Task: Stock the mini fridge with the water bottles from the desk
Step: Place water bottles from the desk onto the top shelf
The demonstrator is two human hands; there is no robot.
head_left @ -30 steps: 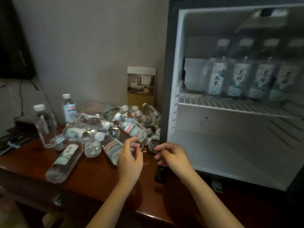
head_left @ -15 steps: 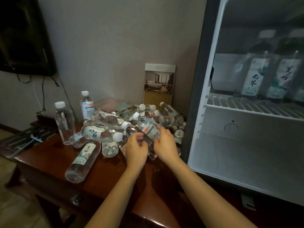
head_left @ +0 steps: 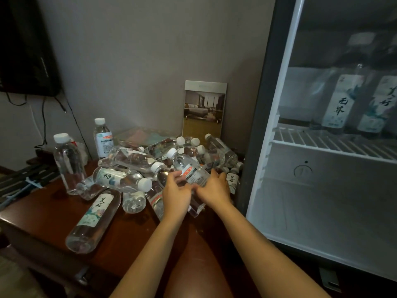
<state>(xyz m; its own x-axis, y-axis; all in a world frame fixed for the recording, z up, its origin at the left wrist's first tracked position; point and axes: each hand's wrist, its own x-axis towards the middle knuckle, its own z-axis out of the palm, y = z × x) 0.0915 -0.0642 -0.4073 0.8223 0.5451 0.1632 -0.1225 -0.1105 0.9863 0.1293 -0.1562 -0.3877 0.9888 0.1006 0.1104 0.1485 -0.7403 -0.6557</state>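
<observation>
Few bottles [head_left: 341,104] on fridge shelf [head_left: 311,143], upper rt | big pile [head_left: 131,160] left on surface [head_left: 47,214], centre | L hand [head_left: 176,194] + R hand [head_left: 214,190] both curled round one orange-label bottle [head_left: 193,172] | est. mostly undone

Single view: wide-angle camera worn on head, aimed forward and down. Desk [head_left: 53,211] framed left and centre at close range. Open mini fridge [head_left: 311,201] cut off by right edge. Left hand [head_left: 177,191], right hand [head_left: 214,187] and gripped water bottle [head_left: 189,168] centred. Forearms seen rising from bottom edge.
</observation>
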